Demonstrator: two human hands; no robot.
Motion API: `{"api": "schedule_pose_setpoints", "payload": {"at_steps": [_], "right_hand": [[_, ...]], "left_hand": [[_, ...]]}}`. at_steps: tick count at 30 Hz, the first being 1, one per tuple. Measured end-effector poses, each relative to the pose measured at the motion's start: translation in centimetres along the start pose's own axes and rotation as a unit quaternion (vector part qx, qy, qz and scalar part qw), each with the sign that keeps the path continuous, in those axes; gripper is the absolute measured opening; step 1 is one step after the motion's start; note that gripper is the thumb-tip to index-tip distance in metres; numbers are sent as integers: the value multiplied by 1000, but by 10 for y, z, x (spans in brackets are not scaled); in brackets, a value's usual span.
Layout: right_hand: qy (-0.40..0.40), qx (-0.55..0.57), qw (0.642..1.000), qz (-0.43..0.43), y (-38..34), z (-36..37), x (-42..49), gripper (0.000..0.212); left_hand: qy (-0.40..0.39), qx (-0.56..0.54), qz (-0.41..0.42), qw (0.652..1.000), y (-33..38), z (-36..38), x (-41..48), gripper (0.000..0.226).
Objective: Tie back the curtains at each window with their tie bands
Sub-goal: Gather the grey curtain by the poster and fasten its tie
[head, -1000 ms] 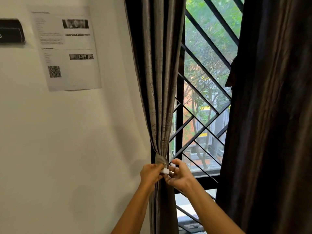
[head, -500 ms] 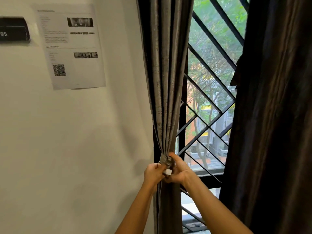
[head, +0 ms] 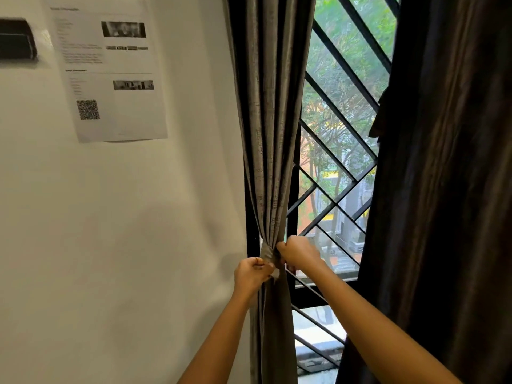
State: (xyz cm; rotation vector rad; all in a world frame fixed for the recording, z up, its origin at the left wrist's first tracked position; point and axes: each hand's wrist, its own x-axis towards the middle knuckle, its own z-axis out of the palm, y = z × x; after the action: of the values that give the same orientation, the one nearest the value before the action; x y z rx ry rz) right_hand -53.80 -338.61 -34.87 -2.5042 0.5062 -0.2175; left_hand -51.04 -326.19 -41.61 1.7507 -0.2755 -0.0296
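Observation:
A grey curtain hangs gathered at the window's left side. A matching grey tie band is wrapped round it at waist height, cinching the folds. My left hand grips the band's end on the curtain's left side. My right hand grips the band on the right side, its fingers curled against the fabric. The fastening between my hands is hidden. A second, dark brown curtain hangs loose at the right.
A black diagonal window grille stands behind the curtains, with trees outside. A white wall at the left carries a printed sheet and a dark sign.
My hands have drawn apart a little, the right rising and the left dropping slightly. The white piece seen between them earlier is no longer visible. The view has shifted left.

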Motion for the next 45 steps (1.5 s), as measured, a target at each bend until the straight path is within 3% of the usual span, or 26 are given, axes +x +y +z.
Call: {"api": "schedule_pose_setpoints", "payload": {"at_steps": [1, 3, 5, 7, 9, 11, 20, 26, 29, 33, 35, 41, 45], "right_hand": [[4, 0, 1000, -1, -1, -1, 0, 38], [-27, 152, 988, 20, 0, 1, 4, 40], [-69, 356, 929, 68, 1, 4, 4, 40], [-78, 478, 870, 93, 2, 6, 4, 39], [-78, 546, 829, 96, -1, 4, 5, 39], [-63, 566, 817, 89, -5, -2, 7, 39], [-29, 571, 817, 72, -19, 0, 20, 35], [-46, 555, 826, 89, -15, -3, 14, 38], [-57, 520, 846, 100, -10, -6, 11, 44], [-12, 436, 895, 97, 7, -13, 10, 51], [26, 414, 907, 79, 20, -22, 10, 44], [139, 206, 969, 12, 67, -73, -5, 33], [243, 130, 961, -1, 95, -121, -18, 23]], "left_hand": [[3, 10, 5, 1000, -1, 0, 0, 9], [18, 45, 27, 998, -3, 1, 0, 12], [44, 75, 50, 995, -2, 2, -2, 18], [67, 78, 75, 992, -1, 2, -4, 32], [79, 70, 100, 989, -2, 5, -8, 42], [84, 70, 127, 986, -8, 10, -12, 37], [41, 152, 188, 970, -27, 14, -11, 28], [-13, 229, 162, 960, -16, 10, -5, 33], [-68, 321, 147, 933, -1, 4, -2, 56], [-32, 462, 195, 865, 40, -2, -3, 36], [-12, 453, 248, 856, 61, 0, -5, 31], [-39, 334, 280, 899, 99, 33, 3, 21], [-80, 288, 278, 913, 125, 71, 0, 19]]}}
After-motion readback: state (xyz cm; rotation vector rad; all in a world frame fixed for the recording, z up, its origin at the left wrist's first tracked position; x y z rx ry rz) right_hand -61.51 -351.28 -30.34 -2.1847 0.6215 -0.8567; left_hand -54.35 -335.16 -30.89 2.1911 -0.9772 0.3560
